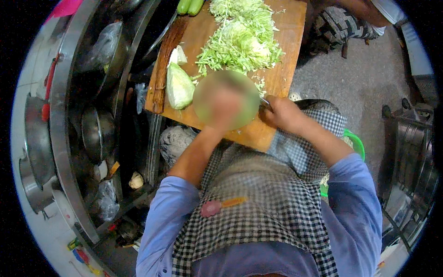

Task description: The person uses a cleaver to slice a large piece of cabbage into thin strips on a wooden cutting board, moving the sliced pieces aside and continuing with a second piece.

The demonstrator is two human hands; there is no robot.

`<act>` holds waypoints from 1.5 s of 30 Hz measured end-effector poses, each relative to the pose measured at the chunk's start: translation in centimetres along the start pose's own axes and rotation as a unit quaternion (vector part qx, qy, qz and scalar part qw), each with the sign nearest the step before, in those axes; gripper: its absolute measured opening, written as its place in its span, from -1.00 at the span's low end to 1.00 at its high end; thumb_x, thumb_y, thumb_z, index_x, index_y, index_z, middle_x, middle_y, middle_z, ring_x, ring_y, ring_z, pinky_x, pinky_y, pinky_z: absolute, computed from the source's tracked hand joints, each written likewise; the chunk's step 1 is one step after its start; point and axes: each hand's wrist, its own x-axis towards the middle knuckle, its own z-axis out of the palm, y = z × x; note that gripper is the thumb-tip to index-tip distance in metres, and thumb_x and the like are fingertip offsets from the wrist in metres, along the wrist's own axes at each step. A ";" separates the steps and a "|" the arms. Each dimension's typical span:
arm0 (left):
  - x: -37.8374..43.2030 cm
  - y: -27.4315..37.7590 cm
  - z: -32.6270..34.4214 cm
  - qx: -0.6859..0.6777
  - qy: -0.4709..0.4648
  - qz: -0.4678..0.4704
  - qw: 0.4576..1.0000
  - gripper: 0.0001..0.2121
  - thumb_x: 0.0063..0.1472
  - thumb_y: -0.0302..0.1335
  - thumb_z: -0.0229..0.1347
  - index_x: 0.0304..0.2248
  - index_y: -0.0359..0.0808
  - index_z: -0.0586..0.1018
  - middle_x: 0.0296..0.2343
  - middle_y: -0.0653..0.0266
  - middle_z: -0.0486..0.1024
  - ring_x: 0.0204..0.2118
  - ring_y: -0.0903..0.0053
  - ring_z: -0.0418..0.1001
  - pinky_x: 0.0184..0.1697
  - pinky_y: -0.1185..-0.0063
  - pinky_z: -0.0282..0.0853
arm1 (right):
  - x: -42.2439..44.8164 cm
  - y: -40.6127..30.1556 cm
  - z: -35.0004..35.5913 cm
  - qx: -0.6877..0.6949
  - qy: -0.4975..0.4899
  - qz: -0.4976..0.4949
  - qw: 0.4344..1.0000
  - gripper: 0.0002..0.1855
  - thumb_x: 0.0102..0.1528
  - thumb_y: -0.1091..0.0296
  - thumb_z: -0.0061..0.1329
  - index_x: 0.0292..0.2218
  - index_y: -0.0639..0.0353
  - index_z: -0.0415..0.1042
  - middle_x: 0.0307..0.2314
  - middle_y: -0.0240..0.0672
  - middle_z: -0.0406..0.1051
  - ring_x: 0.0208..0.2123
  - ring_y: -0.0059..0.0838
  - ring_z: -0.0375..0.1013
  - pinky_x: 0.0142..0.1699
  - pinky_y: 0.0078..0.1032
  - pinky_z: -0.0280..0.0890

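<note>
A wooden cutting board (pixel 270 136) lies before me, partly over my checked apron. My right hand (pixel 285 112) is closed at the board's right edge around a knife, whose metal (pixel 264 100) shows only as a short strip. My left hand (pixel 226 105) is over the near part of the board. A blur covers it, and pale green shows around it, so its fingers and what they touch are hidden. Beyond lies a large heap of shredded cabbage (pixel 242 45). A cabbage wedge (pixel 180 88) sits to the left, with a smaller pale piece (pixel 178 56) behind it.
A brown bristle brush (pixel 169 48) lies along the board's left edge. Green gourd-like vegetables (pixel 190 6) lie at the far end. Metal shelving (pixel 62 138) with pans (pixel 98 133) stands left. A green-rimmed container (pixel 360 145) is beside my right arm. Another person's arm (pixel 360 12) shows top right.
</note>
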 end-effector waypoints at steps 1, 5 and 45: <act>0.1 0.1 0.0 -0.002 -0.010 -0.006 1.000 -0.74 -0.11 -0.42 0.13 -0.33 0.05 0.55 -0.42 0.36 0.38 -0.34 0.35 0.37 -0.35 0.37 0.31 | 0.2 0.2 0.2 0.010 0.003 0.004 1.000 -0.72 -0.02 0.28 -0.05 -0.32 0.33 0.35 -0.51 0.11 0.41 -0.42 0.06 0.44 -0.28 -0.16 0.34; -0.2 0.0 -0.1 0.000 -0.017 -0.018 1.000 -0.74 -0.11 -0.43 0.13 -0.34 0.05 0.55 -0.41 0.35 0.38 -0.33 0.36 0.37 -0.35 0.37 0.31 | -0.8 -0.8 -1.6 0.036 0.015 -0.006 0.999 -0.73 -0.02 0.30 -0.06 -0.33 0.34 0.35 -0.51 0.11 0.41 -0.42 0.08 0.43 -0.29 -0.15 0.34; -0.3 -0.4 -0.5 -0.058 0.046 -0.014 0.997 -0.76 -0.13 -0.41 0.16 -0.36 -0.07 0.51 -0.41 0.34 0.39 -0.32 0.35 0.37 -0.35 0.37 0.28 | -3.1 -3.3 -0.4 0.043 0.045 0.049 0.997 -0.75 -0.01 0.32 -0.03 -0.37 0.36 0.34 -0.54 0.06 0.41 -0.45 0.02 0.44 -0.34 -0.23 0.33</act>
